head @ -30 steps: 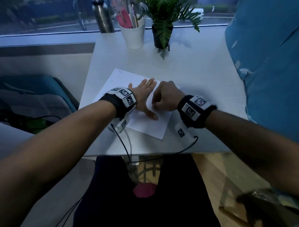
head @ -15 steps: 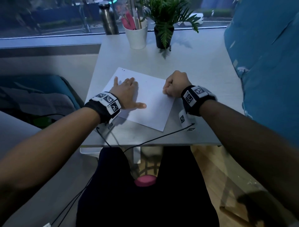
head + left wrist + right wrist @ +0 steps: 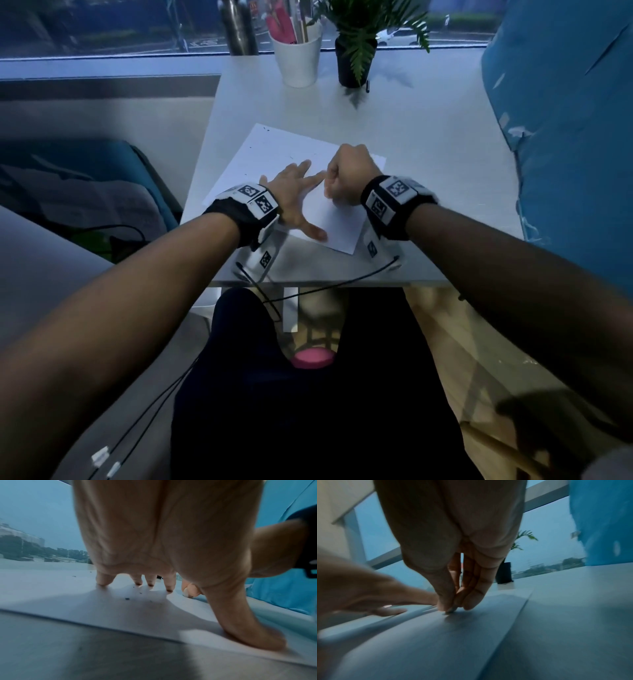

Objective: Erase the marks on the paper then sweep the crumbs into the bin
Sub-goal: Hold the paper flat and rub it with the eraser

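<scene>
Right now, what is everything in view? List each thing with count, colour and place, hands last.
Sheet of paper: one, white, flat on the near half of the table.
Eraser crumbs: several, dark specks, scattered on the paper.
Square table: one, pale grey, by the window.
Metal bottle: one, silver, far edge.
Pen cup: one, white, holding pink items, far edge.
Potted fern: one, green in a black pot, right of the cup.
Small eraser: one, pale, pinched against the paper.
Left hand: fingers spread, pressing the paper.
Right hand: pinches the eraser.
</scene>
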The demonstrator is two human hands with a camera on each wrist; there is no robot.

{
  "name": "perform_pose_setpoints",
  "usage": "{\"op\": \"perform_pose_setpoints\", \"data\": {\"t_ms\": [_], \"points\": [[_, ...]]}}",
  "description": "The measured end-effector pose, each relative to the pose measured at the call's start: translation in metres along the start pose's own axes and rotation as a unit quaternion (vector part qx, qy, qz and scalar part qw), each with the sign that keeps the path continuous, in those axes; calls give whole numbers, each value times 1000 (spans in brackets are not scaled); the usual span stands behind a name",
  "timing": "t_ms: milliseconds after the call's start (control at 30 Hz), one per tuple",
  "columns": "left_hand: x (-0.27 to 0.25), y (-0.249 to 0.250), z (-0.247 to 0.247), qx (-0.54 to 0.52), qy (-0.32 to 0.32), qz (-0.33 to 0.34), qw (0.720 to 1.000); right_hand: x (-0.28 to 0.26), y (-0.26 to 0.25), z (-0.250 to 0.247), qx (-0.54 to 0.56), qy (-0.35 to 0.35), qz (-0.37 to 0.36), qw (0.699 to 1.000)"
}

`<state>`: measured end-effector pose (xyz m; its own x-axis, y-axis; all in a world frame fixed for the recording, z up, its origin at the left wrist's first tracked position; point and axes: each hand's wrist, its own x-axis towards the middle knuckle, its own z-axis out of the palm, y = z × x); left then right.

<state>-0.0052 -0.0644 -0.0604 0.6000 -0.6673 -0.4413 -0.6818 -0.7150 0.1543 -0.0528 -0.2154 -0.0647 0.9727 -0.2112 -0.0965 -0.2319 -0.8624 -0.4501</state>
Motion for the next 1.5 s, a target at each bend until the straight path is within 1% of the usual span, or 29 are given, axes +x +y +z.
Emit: {"op": "perform_pose_setpoints", "data": {"t_ms": [67,100,133,233,267,333,400,433,567,600,700,733,800,833,867,900,933,967,1000,1067,1133,1167,1267,1300,1367,1400,1433,1467,1500], "points": [[2,-2,0,-8,-3,-4,1000,-16,-13,10,-29,-54,-56,997],[2,-2,0,-8,-3,-5,1000,-22,-15,8,-36,-76,-68,994],[3,-3,1,-4,-4,-6,1000,-22,-15,0,-34,-77,-57,995],[6,-2,2,20,-9,-12,1000,-2,-1,-21,21,-4,21,1000],[7,-2,2,23,-10,-14,1000,-2,0,-20,28,13,22,999],[8,-4,3,14,-12,-10,1000,-10,-10,-4,-14,8,-25,1000],[7,-6,5,6,-9,-4,1000,-29,-24,5,-51,-61,-77,994],[5,-6,5,6,-7,-3,1000,-33,-24,-3,-57,-80,-65,993],[4,-2,1,17,-25,-12,999,-7,-7,-29,-8,-1,38,999],[4,-2,0,16,-27,-12,999,-11,-10,-24,-20,-2,27,999],[3,-3,0,9,-17,-10,1000,-36,-30,-7,-61,-79,-58,993],[3,-3,0,12,-15,-11,1000,-38,-29,-11,-60,-86,-43,994],[4,1,0,29,-20,-16,999,-24,-17,-23,-25,-40,24,999],[4,3,-2,38,-23,-18,999,-20,-11,-25,-15,-13,40,999],[3,5,-4,41,-27,-18,999,-19,-10,-22,-16,-3,34,999],[1,6,-6,40,-30,-16,999,-25,-17,-18,-31,-16,12,999],[0,7,-6,38,-28,-14,999,-34,-26,-12,-49,-58,-5,997],[-2,7,-7,36,-23,-11,999,-43,-33,-9,-60,-82,-43,994],[-2,7,-6,38,-19,-9,999,-47,-33,-12,-62,-91,-39,993],[0,8,-5,53,-22,-11,998,-32,-18,-26,-31,-49,23,998],[2,9,-4,63,-29,-12,998,-21,-6,-31,0,0,59,998],[2,9,-5,61,-30,-12,998,-24,-8,-27,-5,-2,42,999],[1,7,-7,62,-23,-1,998,-48,-25,-15,-46,-103,-23,993],[0,8,-7,62,-21,1,998,-49,-23,-19,-45,-103,-16,994],[2,9,-7,63,-22,-2,998,-32,-12,-33,1,-53,40,998],[4,10,-7,63,-24,-4,998,-24,-5,-35,18,-26,50,998],[5,9,-7,62,-26,-5,998,-24,-6,-33,11,-8,41,999],[7,8,-6,61,-26,-4,998,-31,-12,-27,-13,-16,8,1000],[8,7,-6,61,-26,0,998,-42,-19,-20,-30,-47,-24,998]]}}
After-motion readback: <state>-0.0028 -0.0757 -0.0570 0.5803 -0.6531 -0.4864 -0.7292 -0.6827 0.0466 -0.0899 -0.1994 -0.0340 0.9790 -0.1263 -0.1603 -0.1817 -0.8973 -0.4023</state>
